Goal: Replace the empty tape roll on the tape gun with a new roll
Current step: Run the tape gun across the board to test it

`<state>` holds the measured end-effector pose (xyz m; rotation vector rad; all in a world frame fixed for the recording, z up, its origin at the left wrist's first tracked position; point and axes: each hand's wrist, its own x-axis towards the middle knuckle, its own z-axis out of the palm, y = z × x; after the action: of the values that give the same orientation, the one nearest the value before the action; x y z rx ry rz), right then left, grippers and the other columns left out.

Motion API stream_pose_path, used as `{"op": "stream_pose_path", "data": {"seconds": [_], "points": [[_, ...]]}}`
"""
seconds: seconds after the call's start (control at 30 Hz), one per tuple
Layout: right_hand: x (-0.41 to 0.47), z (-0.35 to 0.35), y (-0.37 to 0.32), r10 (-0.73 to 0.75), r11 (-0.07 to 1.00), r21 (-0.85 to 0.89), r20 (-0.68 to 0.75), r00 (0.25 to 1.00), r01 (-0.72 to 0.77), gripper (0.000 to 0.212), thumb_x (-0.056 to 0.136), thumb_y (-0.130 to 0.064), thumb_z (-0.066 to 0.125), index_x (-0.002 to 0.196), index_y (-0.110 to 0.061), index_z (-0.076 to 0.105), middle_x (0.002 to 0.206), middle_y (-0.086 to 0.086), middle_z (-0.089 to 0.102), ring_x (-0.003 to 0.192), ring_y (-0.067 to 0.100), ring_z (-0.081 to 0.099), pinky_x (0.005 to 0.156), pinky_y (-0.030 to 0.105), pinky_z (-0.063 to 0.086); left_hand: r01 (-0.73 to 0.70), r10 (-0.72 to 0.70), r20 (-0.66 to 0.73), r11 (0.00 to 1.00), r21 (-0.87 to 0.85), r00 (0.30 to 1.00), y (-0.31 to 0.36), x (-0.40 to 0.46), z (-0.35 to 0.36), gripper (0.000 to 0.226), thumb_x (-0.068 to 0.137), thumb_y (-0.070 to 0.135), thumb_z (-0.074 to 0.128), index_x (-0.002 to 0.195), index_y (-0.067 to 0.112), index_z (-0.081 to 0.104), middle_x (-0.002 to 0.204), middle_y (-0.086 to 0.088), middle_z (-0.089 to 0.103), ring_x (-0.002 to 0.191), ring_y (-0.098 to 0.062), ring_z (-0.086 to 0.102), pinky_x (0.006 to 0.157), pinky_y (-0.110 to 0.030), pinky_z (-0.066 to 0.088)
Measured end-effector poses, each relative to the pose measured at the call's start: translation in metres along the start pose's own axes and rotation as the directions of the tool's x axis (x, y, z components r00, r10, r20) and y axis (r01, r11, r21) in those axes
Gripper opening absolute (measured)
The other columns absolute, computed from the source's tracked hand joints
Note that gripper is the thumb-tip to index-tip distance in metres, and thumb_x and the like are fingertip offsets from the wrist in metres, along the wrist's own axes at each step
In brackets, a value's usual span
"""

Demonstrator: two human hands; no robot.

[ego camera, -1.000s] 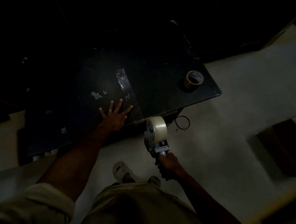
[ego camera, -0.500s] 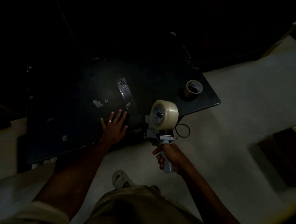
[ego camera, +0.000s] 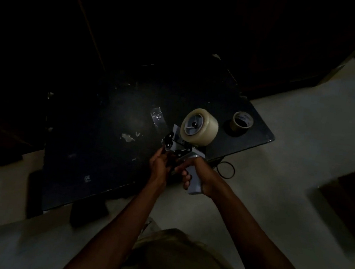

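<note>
Head cam: right hand [ego camera: 198, 175] wrapped around tape gun [ego camera: 188, 157] handle, held over the dark table [ego camera: 97, 148] near edge. New roll [ego camera: 200, 126] mounted on gun. Left hand [ego camera: 158, 167] at gun's front end, finger state unclear. Empty core [ego camera: 241, 121] on table, beyond-right of gun.

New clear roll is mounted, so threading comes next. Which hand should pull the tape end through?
Left hand: it already sits at the grey tape gun's roller end, while the right hand grips the handle.
</note>
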<state>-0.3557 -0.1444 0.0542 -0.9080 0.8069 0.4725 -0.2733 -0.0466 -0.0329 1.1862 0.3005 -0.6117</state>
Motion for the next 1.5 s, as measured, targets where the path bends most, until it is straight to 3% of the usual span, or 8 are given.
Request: {"op": "stream_pose_path", "data": {"seconds": [0.23, 0.4, 0.53, 0.67, 0.97, 1.1, 1.37, 1.5], "points": [[0.009, 0.009, -0.013, 0.002, 0.999, 0.037, 0.039, 0.999, -0.003, 0.022, 0.089, -0.02, 0.041, 0.083, -0.005, 0.055, 0.052, -0.003, 0.039, 0.039, 0.008, 0.037, 0.04, 0.018, 0.03, -0.04, 0.04, 0.004, 0.992, 0.117, 0.999, 0.023, 0.013, -0.009, 0.028, 0.09, 0.009, 0.047, 0.113, 0.01, 0.064, 0.085, -0.005, 0.067, 0.071, -0.016, 0.062, 0.057, -0.023, 0.05], [0.02, 0.013, -0.019, 0.05, 0.996, 0.069, 0.083, 0.995, -0.056, 0.021, 0.088, -0.02, 0.041, 0.085, -0.005, 0.055, 0.05, -0.003, 0.039, 0.037, 0.009, 0.036, 0.037, 0.019, 0.031, 0.013, -0.018, 0.024, 0.98, 0.199, 1.0, 0.033, 0.032, -0.025, 0.031, 0.09, 0.006, 0.048, 0.117, 0.01, 0.062, 0.098, -0.011, 0.069, 0.076, -0.015, 0.066, 0.058, -0.022, 0.051], [0.029, 0.016, -0.021, 0.039, 0.997, 0.068, 0.101, 0.994, -0.046, 0.022, 0.086, -0.022, 0.044, 0.087, -0.004, 0.057, 0.053, -0.003, 0.041, 0.04, 0.009, 0.036, 0.037, 0.021, 0.033, 0.009, -0.024, 0.069, 0.977, 0.215, 0.997, 0.04, 0.037, -0.03, 0.026, 0.09, 0.006, 0.048, 0.103, 0.018, 0.066, 0.087, -0.002, 0.07, 0.078, -0.016, 0.064, 0.067, -0.027, 0.05], [0.037, 0.019, -0.022, 0.031, 0.997, 0.072, 0.107, 0.994, -0.039, 0.025, 0.087, -0.023, 0.042, 0.087, -0.003, 0.057, 0.055, -0.003, 0.04, 0.041, 0.009, 0.036, 0.038, 0.021, 0.034, -0.003, -0.006, 0.038, 0.977, 0.214, 0.999, 0.042, 0.043, -0.033, 0.026, 0.09, 0.002, 0.047, 0.09, 0.02, 0.066, 0.069, 0.005, 0.067, 0.067, -0.009, 0.061, 0.06, -0.021, 0.05], [0.037, 0.035, -0.026, 0.042, 0.998, 0.047, 0.062, 0.997, -0.045, 0.028, 0.089, -0.023, 0.039, 0.085, -0.003, 0.058, 0.053, -0.003, 0.038, 0.04, 0.008, 0.034, 0.038, 0.019, 0.03, -0.116, 0.137, -0.079, 0.966, 0.229, 0.987, 0.044, 0.048, -0.046, 0.02, 0.082, -0.003, 0.06, 0.089, 0.012, 0.071, 0.091, -0.012, 0.072, 0.082, -0.023, 0.068, 0.078, -0.034, 0.056], [0.035, 0.044, -0.028, 0.043, 0.998, 0.047, 0.034, 0.999, -0.045, 0.028, 0.089, -0.022, 0.039, 0.084, -0.003, 0.058, 0.052, -0.003, 0.038, 0.039, 0.008, 0.034, 0.039, 0.019, 0.029, -0.163, 0.197, -0.116, 0.954, 0.251, 0.973, 0.049, 0.047, -0.042, 0.018, 0.078, -0.006, 0.063, 0.09, 0.005, 0.07, 0.085, -0.011, 0.071, 0.069, -0.01, 0.067, 0.067, -0.022, 0.056], [0.03, 0.061, -0.026, 0.032, 0.997, 0.07, 0.029, 0.999, -0.034, 0.024, 0.088, -0.021, 0.042, 0.084, -0.003, 0.057, 0.051, -0.003, 0.04, 0.038, 0.008, 0.037, 0.037, 0.017, 0.031, -0.321, 0.383, -0.125, 0.881, 0.349, 0.915, 0.05, 0.043, -0.04, 0.019, 0.075, -0.012, 0.061, 0.087, -0.001, 0.071, 0.08, -0.011, 0.067, 0.064, -0.008, 0.061, 0.066, -0.019, 0.051], [0.031, 0.072, -0.028, 0.004, 0.997, 0.077, 0.043, 0.999, -0.008, 0.022, 0.089, -0.021, 0.038, 0.08, -0.006, 0.053, 0.05, -0.003, 0.038, 0.038, 0.008, 0.036, 0.039, 0.017, 0.03, -0.278, 0.312, -0.034, 0.886, 0.37, 0.95, 0.037, 0.056, -0.048, 0.017, 0.083, 0.002, 0.056, 0.085, 0.014, 0.068, 0.078, -0.011, 0.065, 0.072, -0.026, 0.062, 0.067, -0.037, 0.053]]}}
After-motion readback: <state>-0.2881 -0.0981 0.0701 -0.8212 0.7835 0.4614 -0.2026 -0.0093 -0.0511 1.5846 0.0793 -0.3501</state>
